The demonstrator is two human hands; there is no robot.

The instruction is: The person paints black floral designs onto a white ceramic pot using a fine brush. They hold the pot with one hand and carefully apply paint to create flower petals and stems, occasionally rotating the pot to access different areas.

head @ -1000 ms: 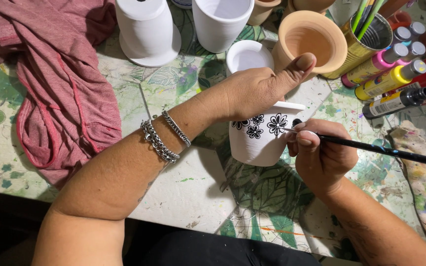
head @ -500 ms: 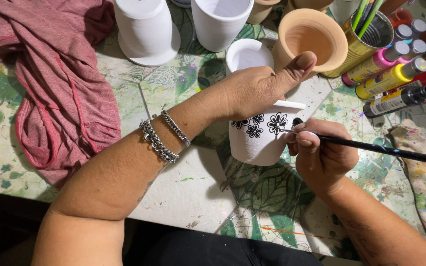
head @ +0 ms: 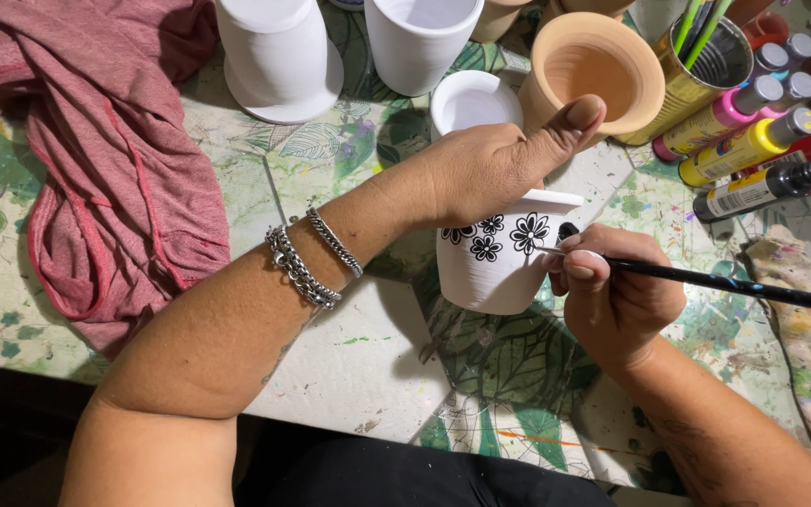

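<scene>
The right hand (head: 617, 300) pinches a black brush (head: 734, 285) against the white pot (head: 495, 258) at centre — three black flowers painted on it — while the left hand (head: 490, 169) clasps its rim, two bracelets (head: 316, 258) at eight o'clock and four paint bottles (head: 748, 141) at two o'clock.

Left hand (head: 490, 169) reached across from lower left, fingers curled, thumb extended. Right hand (head: 617, 296) sat lower right, fingers pinched closed, forearm angled down-right.
</scene>
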